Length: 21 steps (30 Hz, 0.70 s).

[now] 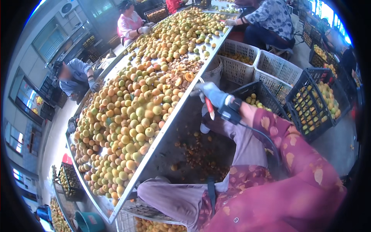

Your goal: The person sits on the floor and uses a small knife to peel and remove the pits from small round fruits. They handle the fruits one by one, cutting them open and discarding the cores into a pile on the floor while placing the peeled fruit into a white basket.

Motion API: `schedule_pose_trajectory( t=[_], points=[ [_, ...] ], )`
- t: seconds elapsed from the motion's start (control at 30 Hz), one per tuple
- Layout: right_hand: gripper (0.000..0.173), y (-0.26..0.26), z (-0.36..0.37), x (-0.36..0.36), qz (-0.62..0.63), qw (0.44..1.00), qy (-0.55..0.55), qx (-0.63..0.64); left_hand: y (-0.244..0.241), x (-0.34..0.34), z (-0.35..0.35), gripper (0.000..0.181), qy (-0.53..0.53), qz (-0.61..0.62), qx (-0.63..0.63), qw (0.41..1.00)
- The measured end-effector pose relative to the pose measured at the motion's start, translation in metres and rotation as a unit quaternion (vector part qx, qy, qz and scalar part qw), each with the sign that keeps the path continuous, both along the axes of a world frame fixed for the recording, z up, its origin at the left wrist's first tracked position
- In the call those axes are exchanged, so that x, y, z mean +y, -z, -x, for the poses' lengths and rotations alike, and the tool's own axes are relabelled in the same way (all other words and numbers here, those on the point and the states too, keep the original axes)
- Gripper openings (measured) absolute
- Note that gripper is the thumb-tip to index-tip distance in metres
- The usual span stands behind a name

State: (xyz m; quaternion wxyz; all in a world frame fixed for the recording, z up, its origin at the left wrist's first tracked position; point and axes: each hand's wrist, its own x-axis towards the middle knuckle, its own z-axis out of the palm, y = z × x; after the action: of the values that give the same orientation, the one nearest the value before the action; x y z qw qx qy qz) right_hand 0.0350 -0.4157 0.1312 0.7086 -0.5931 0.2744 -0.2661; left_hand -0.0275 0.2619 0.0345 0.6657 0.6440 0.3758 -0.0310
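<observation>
My right hand (210, 94), in a grey-blue work glove, is closed around a slim red-handled tool (209, 106), which looks like a small knife. Its pale end points down, and a thin light tip shows above the fingers. The hand is at the metal rim of the sorting table (162, 130), a dark device strapped at its wrist. Whole yellow-orange apricots (124, 127) cover the table in a thick layer. Close to the hand, on the tabletop, is a heap of split apricot pieces (181, 74). My left hand is out of view.
A whitish bucket (214, 71) and white plastic crates (240, 65) stand beyond the hand. Black crates (310, 101) with fruit are at the right. Fruit scraps (200, 153) litter the floor. Several gloved co-workers sit around the table. A crate of fruit (159, 224) is below my leg.
</observation>
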Motion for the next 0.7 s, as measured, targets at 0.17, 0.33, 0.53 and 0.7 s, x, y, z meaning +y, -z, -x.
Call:
schedule_pose_trajectory(
  t=[0.17, 0.33, 0.53, 0.7],
  points=[
    [0.033, 0.048, 0.060, 0.012, -0.207, 0.976, -0.066, 0.001, -0.001, 0.004, -0.021, 0.053, 0.008, -0.046, -0.045, 0.998],
    [0.029, 0.047, 0.110, 0.020, -0.314, 0.948, -0.041, 0.017, -0.012, 0.023, -0.094, 0.043, 0.112, -0.222, -0.234, 0.940],
    [0.033, 0.056, 0.151, -0.001, -0.428, 0.904, 0.014, -0.009, -0.109, -0.088, -0.152, 0.025, 0.165, -0.246, -0.265, 0.918],
    [0.036, 0.057, 0.192, 0.006, -0.419, 0.906, -0.035, -0.035, -0.119, -0.118, -0.201, 0.019, 0.268, -0.264, -0.286, 0.881]
  ],
)
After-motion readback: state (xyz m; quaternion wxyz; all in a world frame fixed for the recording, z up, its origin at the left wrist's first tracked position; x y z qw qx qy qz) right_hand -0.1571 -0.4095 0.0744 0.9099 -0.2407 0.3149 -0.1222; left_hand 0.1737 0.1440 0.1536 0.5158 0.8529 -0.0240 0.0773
